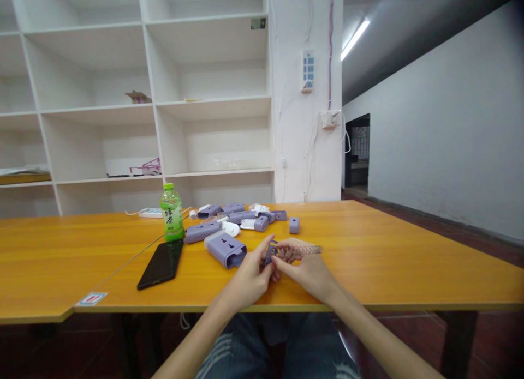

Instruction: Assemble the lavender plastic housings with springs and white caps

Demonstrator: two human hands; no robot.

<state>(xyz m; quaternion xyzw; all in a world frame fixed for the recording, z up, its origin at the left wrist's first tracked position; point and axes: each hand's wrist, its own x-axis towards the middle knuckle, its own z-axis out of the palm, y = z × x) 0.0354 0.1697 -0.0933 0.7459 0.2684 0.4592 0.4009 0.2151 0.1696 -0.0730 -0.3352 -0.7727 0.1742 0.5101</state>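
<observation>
My left hand and my right hand meet over the front of the orange table. Together they pinch a small purple plastic piece with a coiled metal spring sticking out to the right of it. Both hands have their fingers closed on these parts. Just left of my left hand lies a larger purple housing with slots in it.
Several purple and white parts lie scattered behind the hands. A green bottle stands at the left, with a black phone lying in front of it. White shelving rises behind the table; a power strip lies near it.
</observation>
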